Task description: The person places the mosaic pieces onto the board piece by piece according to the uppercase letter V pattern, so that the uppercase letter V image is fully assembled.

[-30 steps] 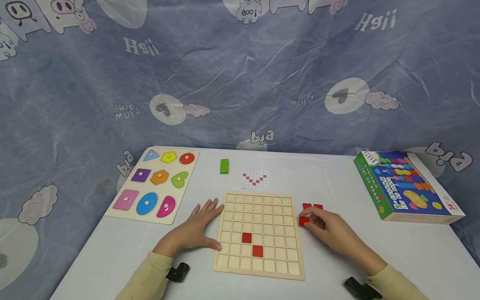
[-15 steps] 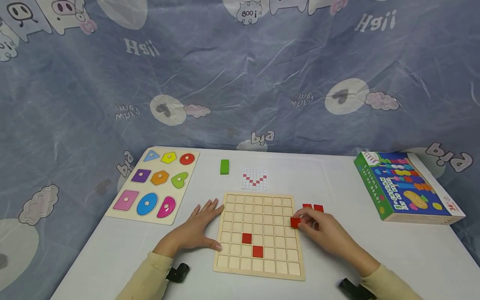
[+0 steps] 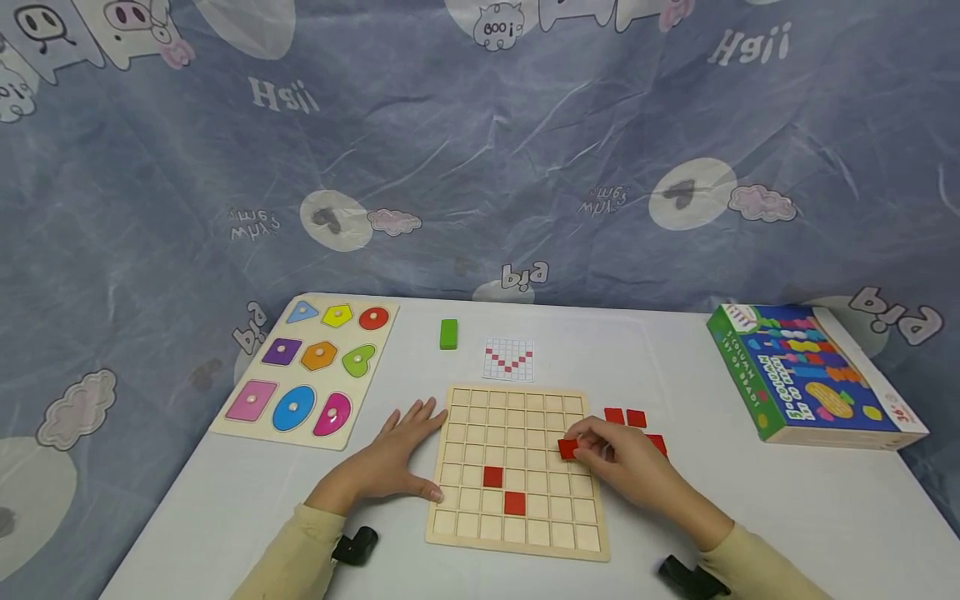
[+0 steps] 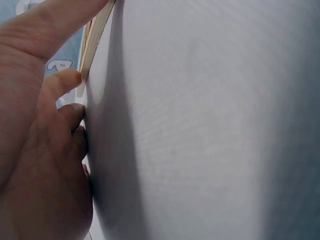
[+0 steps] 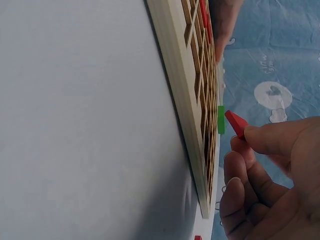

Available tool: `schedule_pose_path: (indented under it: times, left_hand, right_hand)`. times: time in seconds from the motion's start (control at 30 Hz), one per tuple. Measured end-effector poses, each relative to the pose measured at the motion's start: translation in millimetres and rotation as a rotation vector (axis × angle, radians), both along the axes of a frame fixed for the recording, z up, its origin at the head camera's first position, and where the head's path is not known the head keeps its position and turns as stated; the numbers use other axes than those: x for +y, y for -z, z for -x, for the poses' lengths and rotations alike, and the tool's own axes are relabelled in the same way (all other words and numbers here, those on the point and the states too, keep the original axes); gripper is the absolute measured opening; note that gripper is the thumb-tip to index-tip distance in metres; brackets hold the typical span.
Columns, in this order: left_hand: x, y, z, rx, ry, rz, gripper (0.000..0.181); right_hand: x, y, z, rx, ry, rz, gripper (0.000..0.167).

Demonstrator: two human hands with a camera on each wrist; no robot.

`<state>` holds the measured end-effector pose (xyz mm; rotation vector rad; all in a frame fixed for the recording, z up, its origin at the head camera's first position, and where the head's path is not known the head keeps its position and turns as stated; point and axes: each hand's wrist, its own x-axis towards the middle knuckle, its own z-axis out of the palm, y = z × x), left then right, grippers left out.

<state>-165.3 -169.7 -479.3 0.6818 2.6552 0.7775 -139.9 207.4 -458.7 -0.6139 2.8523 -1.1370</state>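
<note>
Between thumb and fingertips the right hand (image 3: 626, 462) pinches a red square tile (image 3: 567, 449), held over the right side of the wooden grid board (image 3: 517, 543). The right wrist view shows that tile (image 5: 236, 123) tilted, raised off the board, in the right hand (image 5: 280, 175). Two red tiles (image 3: 492, 477) (image 3: 514, 503) lie in cells of the board, diagonal to each other. The left hand (image 3: 393, 458) rests with spread fingers at the board's left edge, thumb touching it; the left wrist view shows its palm (image 4: 45, 150) beside the edge.
Several red tiles (image 3: 614, 416) lie right of the board, partly behind the right hand. Beyond the board are a small patterned grid card (image 3: 509, 359) and a green block (image 3: 448, 334). A shape puzzle (image 3: 300, 383) lies at left, a colourful box (image 3: 817, 375) at right.
The right hand has picked up a red tile from beside the board and moved left with it over the board. The left hand has stayed in place.
</note>
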Motion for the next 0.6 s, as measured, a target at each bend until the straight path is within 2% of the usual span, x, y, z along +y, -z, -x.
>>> schedule_pose_path:
  times: [0.37, 0.6]
  left_hand:
    - [0.8, -3.0, -0.7, -0.007, 0.001, 0.000, 0.119]
    - [0.1, -2.5, -0.6, -0.007, 0.004, -0.004, 0.119]
  right_hand:
    - [-24.6, -3.6, 0.6, -0.049, -0.036, 0.007, 0.020]
    - [-37.3, -5.4, 1.8, -0.048, -0.067, 0.020, 0.019]
